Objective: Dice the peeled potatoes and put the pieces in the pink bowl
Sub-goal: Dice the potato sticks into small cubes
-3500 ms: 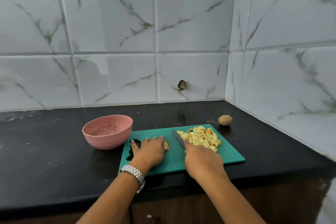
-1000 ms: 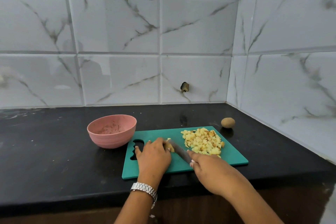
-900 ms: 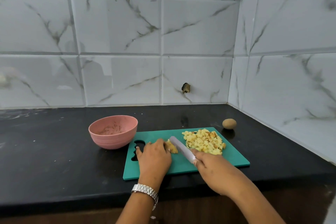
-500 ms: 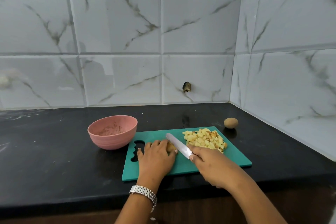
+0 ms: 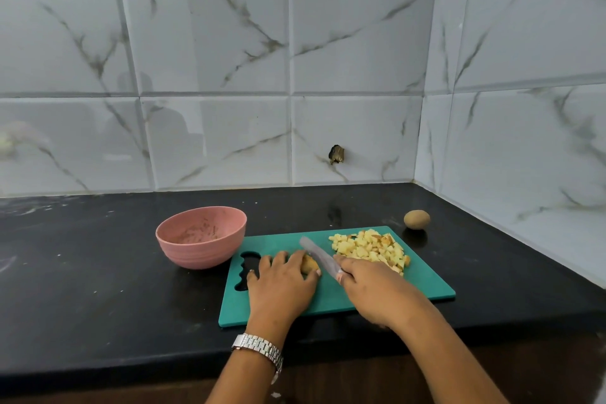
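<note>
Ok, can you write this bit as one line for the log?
step: dicing | left hand: holds potato piece on green board | right hand: grips knife | diced pile: on board | pink bowl: no cubes seen

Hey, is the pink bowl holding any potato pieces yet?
Not yet. The pink bowl shows only a reddish smear inside; the diced potato lies heaped on the green board.

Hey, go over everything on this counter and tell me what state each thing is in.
pink bowl: upright, smeared inside, no diced pieces.
cutting board: flat on the counter.
diced potato: piled on the board's right part.
potato chunk: undiced, held down by the left hand.
knife: gripped by the right hand, blade beside the chunk.
whole potato: uncut, on the counter behind the board.
</note>
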